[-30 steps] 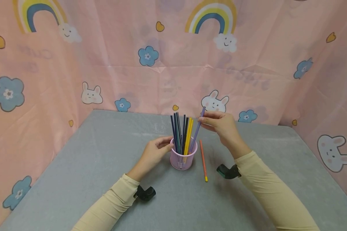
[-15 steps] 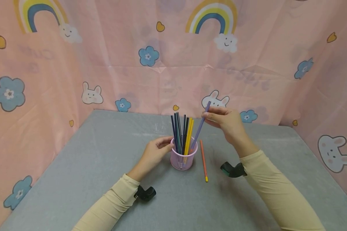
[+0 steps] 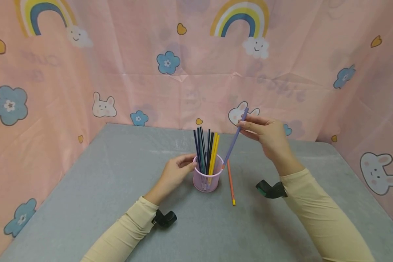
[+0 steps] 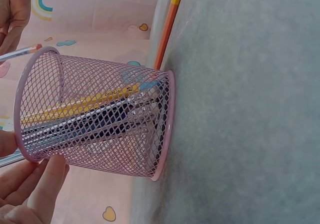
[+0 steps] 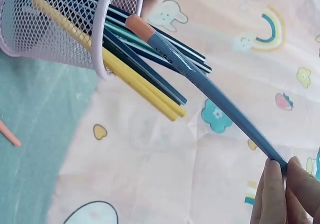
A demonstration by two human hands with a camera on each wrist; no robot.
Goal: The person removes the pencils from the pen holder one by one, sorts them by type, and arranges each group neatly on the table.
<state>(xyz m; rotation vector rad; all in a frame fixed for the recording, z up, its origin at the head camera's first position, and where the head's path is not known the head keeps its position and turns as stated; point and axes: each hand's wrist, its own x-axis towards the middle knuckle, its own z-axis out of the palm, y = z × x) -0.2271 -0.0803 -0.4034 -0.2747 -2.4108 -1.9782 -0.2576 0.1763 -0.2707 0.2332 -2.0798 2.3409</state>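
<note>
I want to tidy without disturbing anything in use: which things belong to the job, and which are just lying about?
Likely part of the job:
Purple pencil, pinched in the right hand
Pink mesh cup, gripped by the left hand
Yellow pencils and dark pencils in the cup
Orange pencil lying beside the cup, probably

Just around it:
Pink patterned backdrop
Black wrist devices, worn

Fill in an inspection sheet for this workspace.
Surface: grey table, flat.
Job's things: pink mesh cup upright, holding dark pencils and yellow pencils; purple pencil slanted, its orange lower end near the cup's rim; orange pencil lying beside the cup.
Clutter: nothing seen.
Hands: left hand grips the cup by its rim; right hand pinches the purple pencil near its upper end.
Cables: nothing seen.
Surroundings: pink printed backdrop; black devices at both wrists.
</note>
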